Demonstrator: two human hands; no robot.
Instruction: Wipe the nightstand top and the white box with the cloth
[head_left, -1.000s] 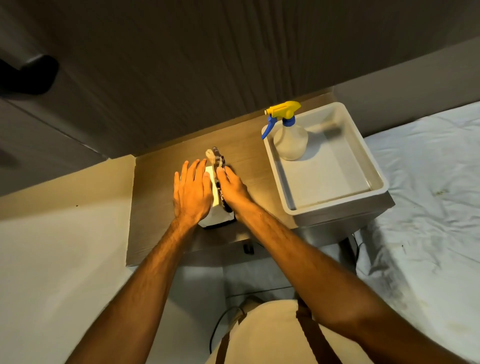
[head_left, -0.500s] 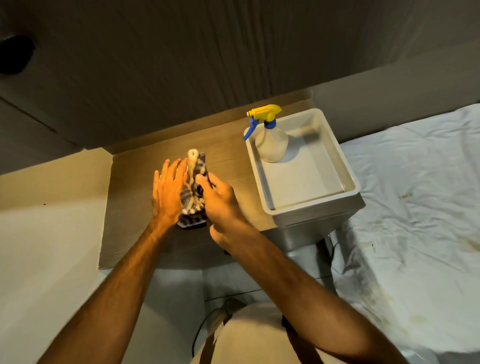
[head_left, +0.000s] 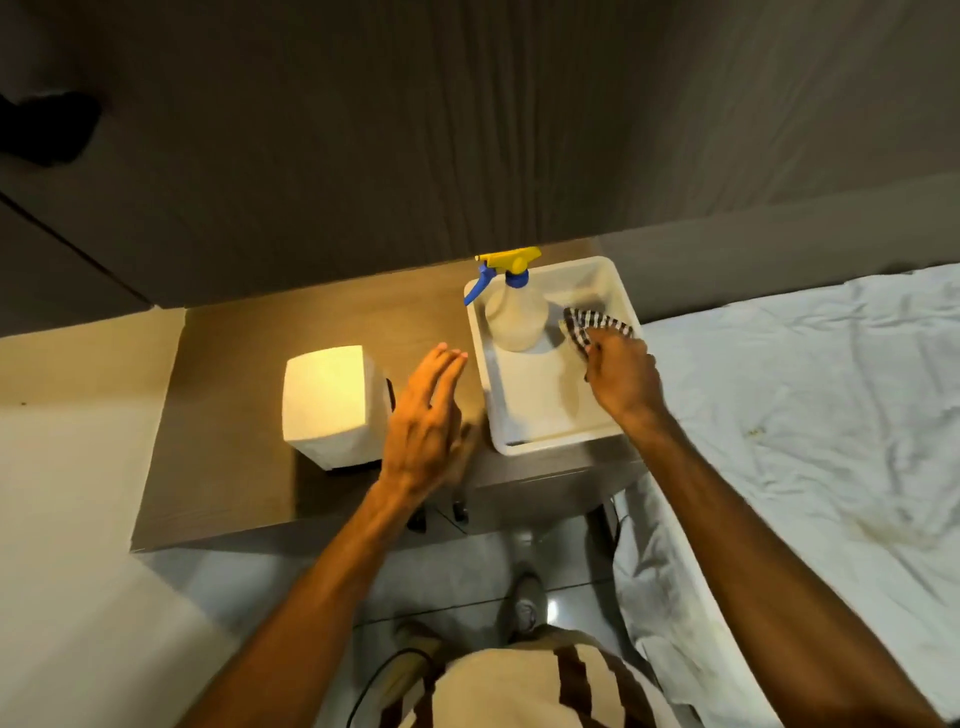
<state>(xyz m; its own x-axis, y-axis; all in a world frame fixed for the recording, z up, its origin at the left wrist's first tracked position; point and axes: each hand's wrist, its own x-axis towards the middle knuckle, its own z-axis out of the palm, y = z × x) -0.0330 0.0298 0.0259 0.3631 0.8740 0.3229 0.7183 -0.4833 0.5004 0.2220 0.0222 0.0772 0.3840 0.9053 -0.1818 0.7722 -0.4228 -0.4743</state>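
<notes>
The white box (head_left: 332, 400) stands uncovered on the wooden nightstand top (head_left: 234, 374), left of centre. My left hand (head_left: 426, 426) hovers just to its right with fingers spread and nothing in it. My right hand (head_left: 621, 376) is over the white tray (head_left: 550, 441) on the nightstand's right end, gripping the checked cloth (head_left: 592, 325), which hangs inside the tray at its far right side.
A spray bottle (head_left: 511, 312) with a yellow and blue trigger head stands in the tray's far left corner, close to the cloth. A bed with a white sheet (head_left: 810, 415) lies to the right. A dark wall panel rises behind the nightstand.
Both hands were at the white box with the cloth pressed on it. My right hand has carried the cloth right into the tray, and my left hand has come off the box.
</notes>
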